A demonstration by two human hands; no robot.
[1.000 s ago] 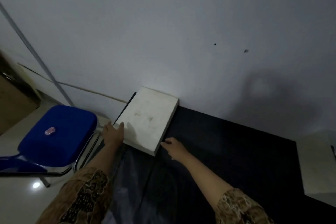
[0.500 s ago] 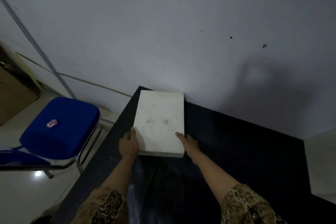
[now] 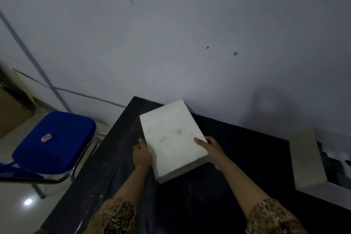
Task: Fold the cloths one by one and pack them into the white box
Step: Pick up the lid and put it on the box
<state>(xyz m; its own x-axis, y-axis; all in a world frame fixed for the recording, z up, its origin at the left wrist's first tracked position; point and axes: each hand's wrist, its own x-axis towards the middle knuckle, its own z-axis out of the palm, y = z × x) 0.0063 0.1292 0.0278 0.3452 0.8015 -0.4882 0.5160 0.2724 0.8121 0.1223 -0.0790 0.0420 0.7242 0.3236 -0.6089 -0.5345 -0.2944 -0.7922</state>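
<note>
Between the hands: a flat white box lid [image 3: 173, 138] is held at the far left part of a black table [image 3: 237, 157], its far corner close to the grey wall [image 3: 171, 34].
Left hand [image 3: 142, 155]: it is pressed flat against the lid's left edge, thumb up along that side; the fingers cannot be seen clearly enough to tell whether they curl under.
Right hand [image 3: 209, 147]: it is clasped on the lid's near right corner, with the thumb laid on top and the fingers wrapped down the side.
Lid position: its near end seems raised off the table, and it is turned at an angle.
Right of the right hand: a white box [image 3: 307, 159] is seen well apart at the table's edge, open, with dark and pale cloth inside that is too dim to make out.
Left of the left hand: a blue chair [image 3: 57, 138] is seen on the floor beside the table, with a small pink object [image 3: 46, 137] on its seat.
Sleeves: patterned brown fabric is worn on both forearms.
</note>
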